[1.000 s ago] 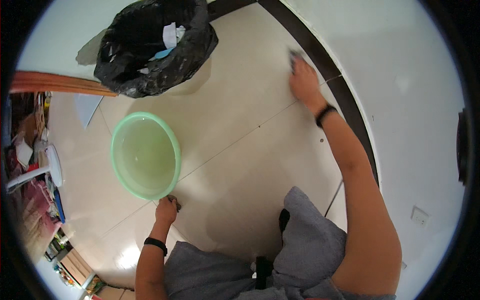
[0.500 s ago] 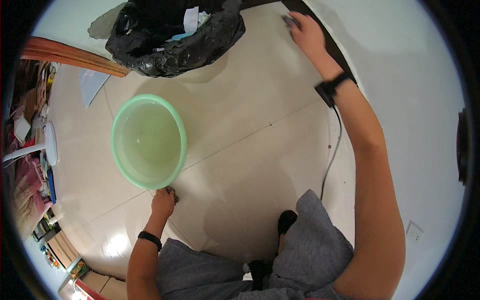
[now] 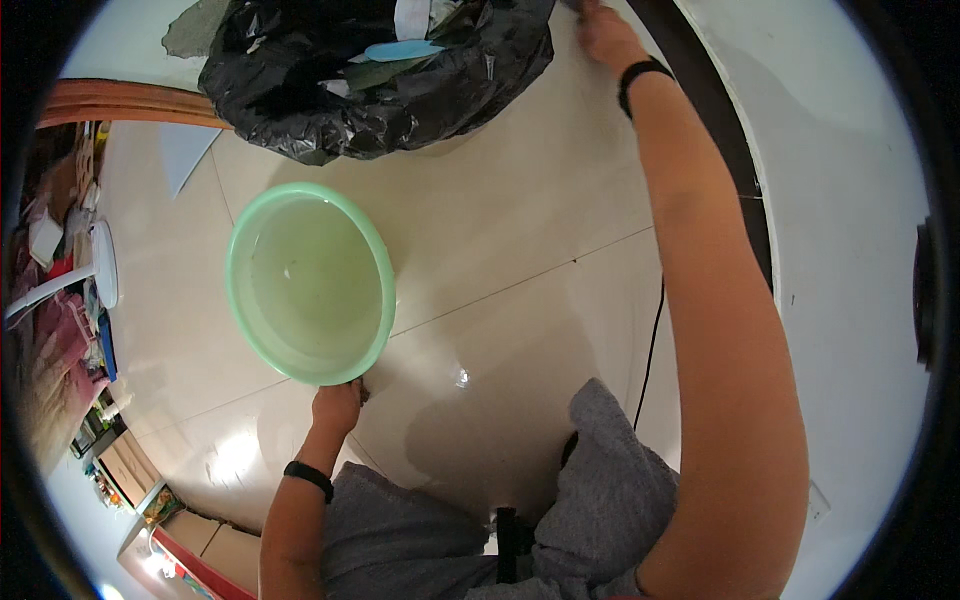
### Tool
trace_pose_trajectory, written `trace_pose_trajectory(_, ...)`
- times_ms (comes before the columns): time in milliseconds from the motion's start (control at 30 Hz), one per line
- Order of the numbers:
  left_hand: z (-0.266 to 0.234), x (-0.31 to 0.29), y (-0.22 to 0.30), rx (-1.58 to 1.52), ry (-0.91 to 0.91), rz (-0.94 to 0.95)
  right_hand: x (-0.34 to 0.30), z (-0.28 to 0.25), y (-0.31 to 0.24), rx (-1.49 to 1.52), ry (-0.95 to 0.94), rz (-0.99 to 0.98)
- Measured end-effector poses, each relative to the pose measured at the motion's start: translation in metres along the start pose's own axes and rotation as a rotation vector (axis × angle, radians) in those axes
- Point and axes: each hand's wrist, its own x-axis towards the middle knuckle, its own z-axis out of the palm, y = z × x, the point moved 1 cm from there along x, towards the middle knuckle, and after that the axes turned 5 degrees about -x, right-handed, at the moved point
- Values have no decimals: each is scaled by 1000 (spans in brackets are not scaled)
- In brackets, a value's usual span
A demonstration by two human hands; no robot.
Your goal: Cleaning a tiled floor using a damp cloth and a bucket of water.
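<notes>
A pale green plastic basin [image 3: 388, 300] with cloudy water in it stands on the floor, left of the middle. At its near rim is my left hand [image 3: 336, 408], closed, with a bit of dark, crumpled rag showing beside the fingers. Whether those fingers also grip the rim cannot be made out. Far off at the upper right, my right hand [image 3: 608, 38] reaches down to the floor beside the dark baseboard [image 3: 690, 60]. It is closed on a grey rag [image 3: 573, 4], blurred and partly cut off by the picture's top edge.
A black rubbish bag [image 3: 400, 115], open and holding scraps, stands beyond the basin. A thin black cable [image 3: 650, 345] runs down beside my right arm. Household goods and a white stand [image 3: 102, 265] line the left side. The white wall [image 3: 850, 250] rises on the right.
My right hand has gone farther forward along the baseboard, to the top edge. The bag appears larger and lower as the view shifts. My left hand stays by the basin's near rim.
</notes>
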Motion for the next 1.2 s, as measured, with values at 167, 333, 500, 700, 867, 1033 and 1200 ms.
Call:
trace_pose_trajectory(167,-37,0,28,-80,-103,-60,3,40,116,-477,351,-219)
trace_pose_trajectory(333,-36,-9,25,-225,23,-185,-117,-14,95,-550,-164,-82)
trace_pose_trajectory(500,-29,-8,21,-243,59,-232,-316,-56,124,-619,-408,-55)
trace_pose_trajectory(700,-16,1,4,-268,87,-104,-468,-134,191,-395,-517,367)
trace_pose_trajectory(867,9,17,-15,-91,70,-51,-398,-198,78,167,-143,337)
trace_pose_trajectory(1033,1,7,-11,-257,103,-128,-318,-130,-97,437,77,-198)
trace_pose_trajectory(1200,-32,1,15,-290,89,-174,-315,46,-222,487,-71,-602)
